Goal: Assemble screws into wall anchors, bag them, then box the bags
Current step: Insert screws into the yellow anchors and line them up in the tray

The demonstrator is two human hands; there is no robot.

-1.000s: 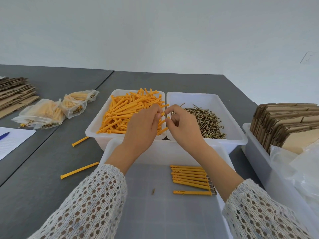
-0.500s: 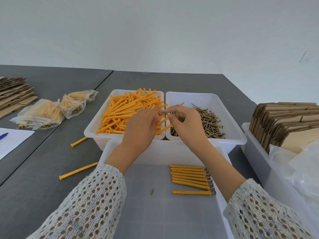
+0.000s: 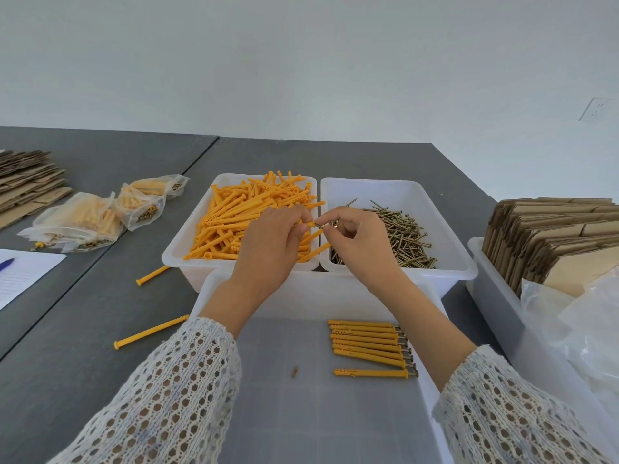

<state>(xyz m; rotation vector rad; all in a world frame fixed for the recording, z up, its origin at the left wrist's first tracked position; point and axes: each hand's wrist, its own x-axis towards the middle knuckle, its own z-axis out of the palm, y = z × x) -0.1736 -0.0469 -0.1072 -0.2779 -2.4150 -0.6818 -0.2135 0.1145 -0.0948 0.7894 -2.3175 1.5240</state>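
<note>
Fingers of left hand point(image 3: 268, 249) pinch anchor point(image 3: 311, 225), right hand point(image 3: 358, 242) pinches screw point(image 3: 321, 226), above grey table point(image 3: 83, 316).

On my grey table point(image 3: 83, 329), far left: a white paper sheet point(image 3: 23, 276) with a blue pen point(image 3: 6, 263) lying on it.

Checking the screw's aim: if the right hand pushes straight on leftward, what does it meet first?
Likely the open end of the anchor pinched by the left hand; the right hand holds the screw close to it, though depth is unclear.
</note>
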